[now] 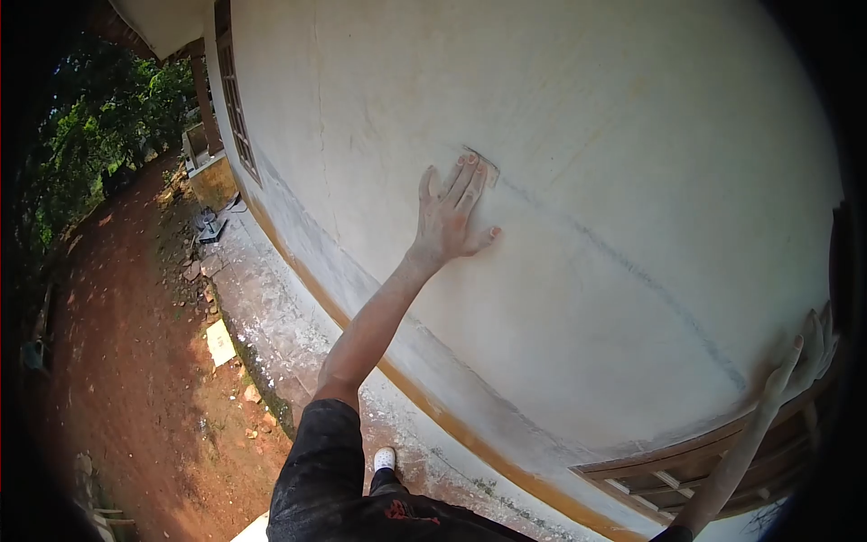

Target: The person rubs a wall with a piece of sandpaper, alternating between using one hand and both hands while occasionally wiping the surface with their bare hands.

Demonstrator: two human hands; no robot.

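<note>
My left hand (452,212) lies with fingers stretched against the pale plastered wall (587,117). Under its fingertips it presses a small piece of sandpaper (491,172), of which only an edge and corner show. Pale dust coats this hand. From beside the sandpaper a grey smudged line (623,266) runs down the wall to the right. Over at the far right, my right hand (808,352) rests with fingers extended by the wall and the edge of a wooden window frame (623,465); part of it is in shadow, and I make out nothing in it.
A narrow concrete ledge (271,298) runs along the wall's base, with my white shoe (385,458) on it. Beyond it lies a reddish dirt path (117,361) with stones and a yellow sheet (219,343). Another window (235,99) is farther along.
</note>
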